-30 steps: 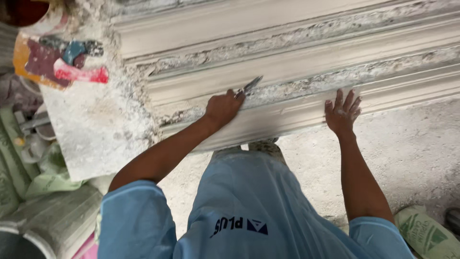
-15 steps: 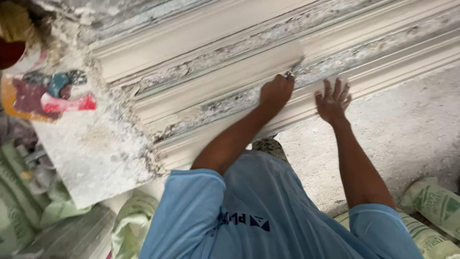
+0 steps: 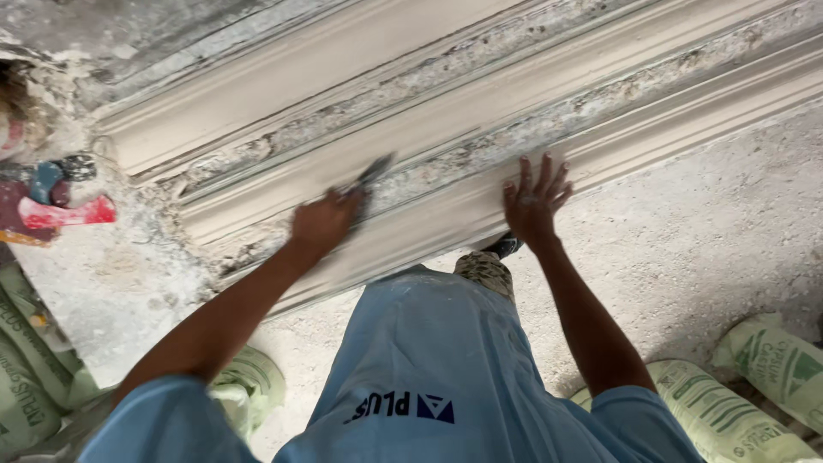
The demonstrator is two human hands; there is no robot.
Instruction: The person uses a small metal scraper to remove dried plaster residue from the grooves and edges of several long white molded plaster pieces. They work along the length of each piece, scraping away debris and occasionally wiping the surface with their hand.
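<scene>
A long cream plaster moulding [image 3: 480, 103] with ridges and rough, crumbly grooves runs slantwise across the view. My left hand [image 3: 324, 221] is closed on a small dark-bladed scraper [image 3: 370, 176], whose blade lies against a groove of the moulding; hand and tool are motion-blurred. My right hand [image 3: 533, 201] rests flat with fingers spread on the lower ridge of the moulding, holding nothing. My light blue shirt [image 3: 429, 360] fills the lower middle.
Pale green printed sacks lie at the lower right [image 3: 754, 411] and the lower left [image 3: 26, 377]. A plaster-crusted board [image 3: 111, 283] with a red and blue smeared object [image 3: 51, 201] sits at the left. My spattered shoe [image 3: 484, 266] stands on the dusty concrete floor [image 3: 703, 231].
My left hand has swept the scraper leftward along the groove, away from my right hand. My right hand stays pressed on the lower ridge. The view has shifted slightly.
</scene>
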